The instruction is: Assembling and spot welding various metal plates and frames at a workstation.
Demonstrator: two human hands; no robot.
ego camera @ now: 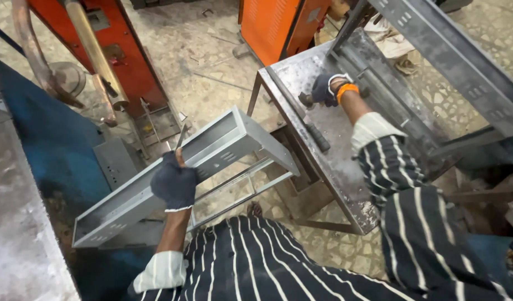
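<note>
Gripping a long grey metal channel (212, 147) with the gloved left hand (175, 183), fingers wrapped shut over its near side wall about midway along. Held in the air, clear of the steel work table (334, 167), slanting from lower left up to its open end just off the table's left edge. Slots punched in the side wall near both ends. Over on the table's far left corner, right hand (328, 89) in a dark glove with an orange cuff, closed on a dark handle (308, 100), though just how tight cannot be told. Short black bar (318, 137) lying loose near the left edge. Second perforated channel (451, 56) propped across the table's far right side. Orange machine (273, 22) standing beyond the far edge, red frame (106, 50) off to the left on the tiled floor (212, 61).
</note>
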